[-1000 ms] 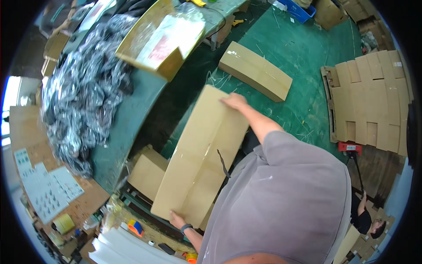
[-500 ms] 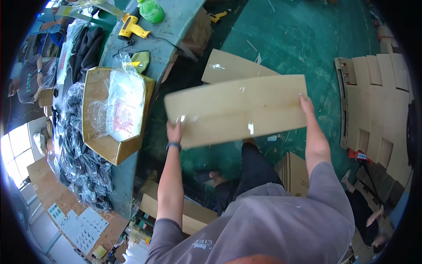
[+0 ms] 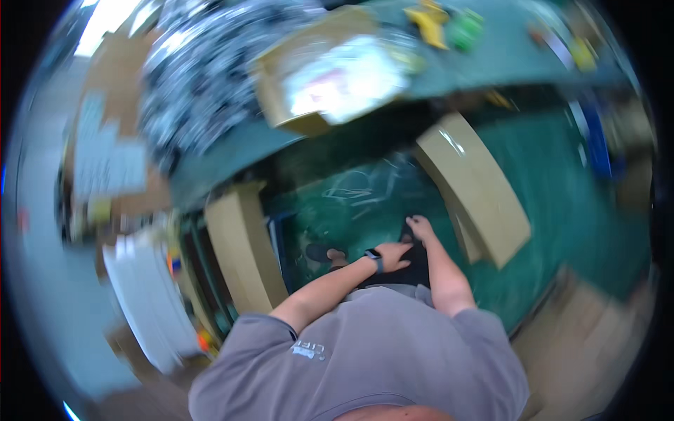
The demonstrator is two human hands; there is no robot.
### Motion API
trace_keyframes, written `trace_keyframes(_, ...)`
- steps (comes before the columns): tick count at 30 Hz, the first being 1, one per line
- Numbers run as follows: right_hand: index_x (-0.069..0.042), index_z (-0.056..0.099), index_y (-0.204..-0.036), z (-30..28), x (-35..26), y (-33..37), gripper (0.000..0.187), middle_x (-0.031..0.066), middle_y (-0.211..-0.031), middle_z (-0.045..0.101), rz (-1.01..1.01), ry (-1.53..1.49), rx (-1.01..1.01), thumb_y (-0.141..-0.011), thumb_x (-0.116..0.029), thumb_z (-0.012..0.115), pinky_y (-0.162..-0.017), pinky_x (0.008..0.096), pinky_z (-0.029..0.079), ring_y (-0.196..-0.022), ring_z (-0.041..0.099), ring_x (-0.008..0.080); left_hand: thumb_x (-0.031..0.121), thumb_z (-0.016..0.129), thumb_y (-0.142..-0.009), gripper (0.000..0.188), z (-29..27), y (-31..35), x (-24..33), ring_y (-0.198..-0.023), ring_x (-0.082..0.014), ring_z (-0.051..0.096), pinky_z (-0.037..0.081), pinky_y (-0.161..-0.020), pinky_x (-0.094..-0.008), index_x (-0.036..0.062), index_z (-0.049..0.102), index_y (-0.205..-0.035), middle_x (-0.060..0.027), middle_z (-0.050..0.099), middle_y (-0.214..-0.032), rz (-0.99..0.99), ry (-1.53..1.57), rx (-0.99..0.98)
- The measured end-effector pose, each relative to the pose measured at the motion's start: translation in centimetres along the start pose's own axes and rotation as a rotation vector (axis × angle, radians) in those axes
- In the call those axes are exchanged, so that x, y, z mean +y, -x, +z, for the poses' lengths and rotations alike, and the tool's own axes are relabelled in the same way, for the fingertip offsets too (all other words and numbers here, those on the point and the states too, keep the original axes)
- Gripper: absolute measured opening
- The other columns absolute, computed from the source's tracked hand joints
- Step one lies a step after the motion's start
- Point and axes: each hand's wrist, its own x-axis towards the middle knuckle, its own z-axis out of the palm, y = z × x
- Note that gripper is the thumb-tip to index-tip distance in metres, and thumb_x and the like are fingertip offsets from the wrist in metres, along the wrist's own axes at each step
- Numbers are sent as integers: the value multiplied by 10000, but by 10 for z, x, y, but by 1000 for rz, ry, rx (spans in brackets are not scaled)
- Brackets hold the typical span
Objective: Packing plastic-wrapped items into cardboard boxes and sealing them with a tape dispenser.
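Both my hands are close together in front of my dark trousers (image 3: 393, 275). My left hand (image 3: 393, 257), with a dark watch (image 3: 374, 260) on its wrist, has its fingers apart and holds nothing. Slightly farther away and to the right, my right hand (image 3: 420, 228) has its fingers partly curled beside the trouser leg; whether anything is in them is unclear. A long brown cardboard carton (image 3: 484, 186) with a shiny tape strip is on the green floor to the right, apart from both hands. Another cardboard piece shows under its near edge.
The green worktable (image 3: 235, 158) runs across the far side, bearing an open carton (image 3: 309, 125) with clear plastic bags, a heap of wrapped dark items (image 3: 203, 77), a yellow heat gun (image 3: 430, 22) and a green bottle (image 3: 465, 29). At left stands another carton (image 3: 242, 245).
The carton formerly between my hands is out of them. My hands have come together near my legs, and the view has swung left, with blur.
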Motion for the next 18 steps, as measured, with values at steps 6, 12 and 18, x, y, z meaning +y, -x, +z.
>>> trace_keyframes(6,5,749,-898,104,-66,-53,517,189,-801,749,-604,436,-263,-1063,-471,635,-732,503,564,-781,748,352,419,736,-1012,730,-19,335,-226,-1443,-434,601,490,-1210,-509,-11,554,-1573,-281,636,-1536,-752,254,972)
trace_keyframes(12,-17,735,-962,230,-222,14,248,82,-798,691,-341,346,-706,-1047,-233,646,-575,424,532,-689,677,261,260,774,-987,659,-24,769,-58,-1422,-437,597,477,-1203,-526,2,567,-1558,-243,632,-1538,-1446,-465,1989)
trace_keyframes(18,-1,724,-1092,497,-414,93,219,94,-875,713,-622,765,-1349,-1056,-203,650,-586,380,554,-709,694,245,449,837,-928,888,94,866,170,-1574,-469,431,296,-1304,-653,39,497,-1638,-247,510,-1667,-2925,-1059,1431)
